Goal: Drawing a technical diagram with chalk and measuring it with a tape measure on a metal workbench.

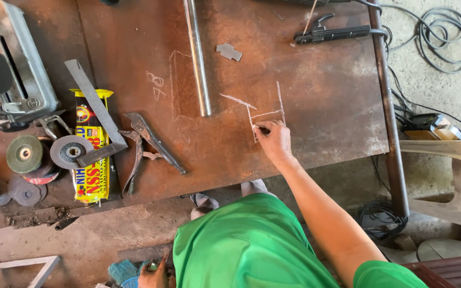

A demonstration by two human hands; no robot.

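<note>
Rusty steel table [305, 138] under right hand [273, 140], fingers pinched shut on chalk [262, 129] (barely visible)

A rusty steel tabletop [305, 138] fills most of the view, marked with white chalk lines [265, 109] near its front edge. A bright metal rod [197, 56] lies lengthways across its middle, with a small cut piece of grey plate [229, 52] just beside it. An electrode holder [332, 34] rests near the far right corner. Toward the left lie locking pliers [142, 146], a steel square [96, 112] laid over a yellow pack of welding electrodes [90, 170], and several grinding discs [25, 154]. A cut-off saw [14, 64] stands at the far left.
</note>
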